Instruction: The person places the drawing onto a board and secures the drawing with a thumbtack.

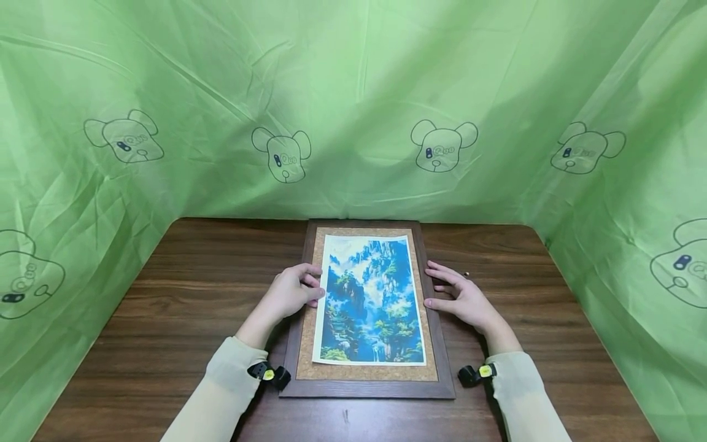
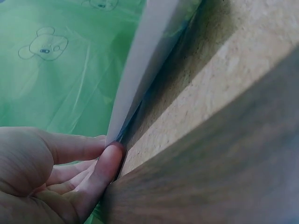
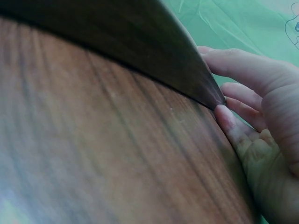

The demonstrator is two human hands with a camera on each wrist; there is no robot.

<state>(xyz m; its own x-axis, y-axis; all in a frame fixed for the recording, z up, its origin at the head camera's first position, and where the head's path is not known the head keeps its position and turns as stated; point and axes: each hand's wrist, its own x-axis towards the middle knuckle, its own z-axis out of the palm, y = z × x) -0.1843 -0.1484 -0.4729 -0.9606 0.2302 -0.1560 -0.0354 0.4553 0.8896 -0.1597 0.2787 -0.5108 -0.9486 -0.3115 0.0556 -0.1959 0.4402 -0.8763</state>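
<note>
A printed picture (image 1: 370,307) of blue mountains, waterfalls and green trees lies over a cork board (image 1: 381,372) with a dark wooden frame (image 1: 367,388). My left hand (image 1: 293,288) pinches the picture's left edge between thumb and index finger. Seen from the left wrist, the picture's white edge (image 2: 135,70) rises from the cork and runs down to those fingertips. On the other side, my right hand (image 1: 466,301) touches the frame's outer right edge with spread, relaxed fingers. The right wrist view has its thumb (image 3: 226,119) and index finger (image 3: 215,55) against the frame's side (image 3: 187,60).
The frame lies on a brown wood-grain table (image 1: 193,307), its far end close to the table's back edge. Green cloth (image 1: 353,92) printed with bear heads hangs behind and at both sides. A tiny dark speck (image 1: 466,274) lies near the right hand.
</note>
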